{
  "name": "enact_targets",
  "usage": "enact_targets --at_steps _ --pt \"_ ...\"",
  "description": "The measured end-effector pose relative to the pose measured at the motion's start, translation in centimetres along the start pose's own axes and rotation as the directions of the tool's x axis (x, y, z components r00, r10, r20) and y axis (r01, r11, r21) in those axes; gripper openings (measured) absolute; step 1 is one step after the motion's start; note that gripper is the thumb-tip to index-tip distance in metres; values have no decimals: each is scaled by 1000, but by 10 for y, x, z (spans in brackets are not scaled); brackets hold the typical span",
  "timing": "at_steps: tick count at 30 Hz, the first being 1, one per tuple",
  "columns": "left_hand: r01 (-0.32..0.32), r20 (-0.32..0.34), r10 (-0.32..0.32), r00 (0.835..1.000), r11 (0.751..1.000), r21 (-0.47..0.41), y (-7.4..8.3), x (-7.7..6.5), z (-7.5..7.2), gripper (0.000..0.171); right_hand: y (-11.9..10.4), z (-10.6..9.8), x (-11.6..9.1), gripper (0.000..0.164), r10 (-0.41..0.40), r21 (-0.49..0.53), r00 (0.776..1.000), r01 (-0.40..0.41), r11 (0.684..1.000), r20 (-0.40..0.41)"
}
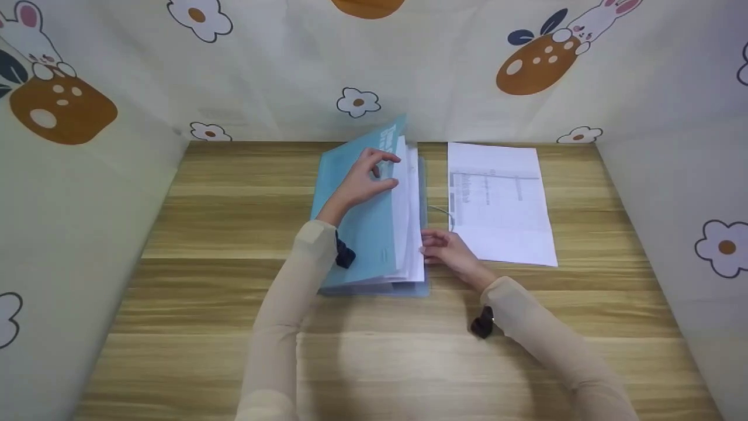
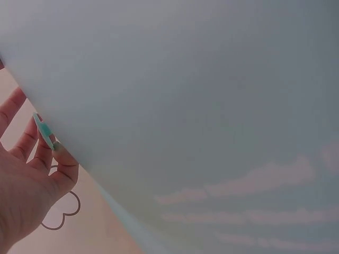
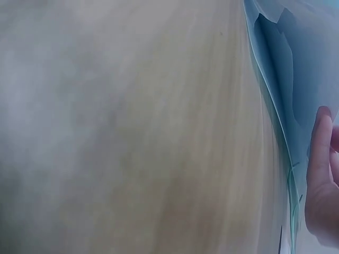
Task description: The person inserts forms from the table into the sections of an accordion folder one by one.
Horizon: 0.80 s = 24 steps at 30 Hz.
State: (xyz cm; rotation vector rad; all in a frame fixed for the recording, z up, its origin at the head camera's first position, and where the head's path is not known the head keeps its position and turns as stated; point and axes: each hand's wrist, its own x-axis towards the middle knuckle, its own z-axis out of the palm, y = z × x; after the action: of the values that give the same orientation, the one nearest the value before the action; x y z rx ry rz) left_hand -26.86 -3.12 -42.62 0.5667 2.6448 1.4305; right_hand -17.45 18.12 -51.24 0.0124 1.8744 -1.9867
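Note:
A light blue file folder (image 1: 356,245) lies on the table with its front cover raised at a slant. White papers (image 1: 416,234) show inside it along the right side. My left hand (image 1: 365,178) holds the cover's free edge, its fingers bent; in the left wrist view the cover (image 2: 185,106) hides the fingertips, and a small green clasp (image 2: 45,129) shows beside the fingers. My right hand (image 1: 450,251) touches the right edge of the papers with its fingertips. In the right wrist view, one extended finger of the right hand (image 3: 323,180) rests against the folder's opening.
To the right of the folder lies a printed white sheet (image 1: 497,222) with a table of text. A thin cord (image 1: 441,209) runs between folder and sheet. Patterned fabric walls (image 1: 432,88) enclose the wooden tabletop (image 1: 234,222) at the back and sides.

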Motion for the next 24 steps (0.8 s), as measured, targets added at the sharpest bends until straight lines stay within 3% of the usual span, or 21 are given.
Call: enact_targets --at_steps 8,14,24 --pt "18 -8 -18 1000 1000 9 1 -1 1 39 0 4 0 40 -55 -53 999 55 997 3" --pt "28 4 -28 1000 1000 8 2 0 1 38 0 7 2 39 -47 -94 999 49 994 22" --pt "-48 -5 47 999 999 -17 2 1 0 35 -1 12 6 40 -50 -166 999 49 985 -4"
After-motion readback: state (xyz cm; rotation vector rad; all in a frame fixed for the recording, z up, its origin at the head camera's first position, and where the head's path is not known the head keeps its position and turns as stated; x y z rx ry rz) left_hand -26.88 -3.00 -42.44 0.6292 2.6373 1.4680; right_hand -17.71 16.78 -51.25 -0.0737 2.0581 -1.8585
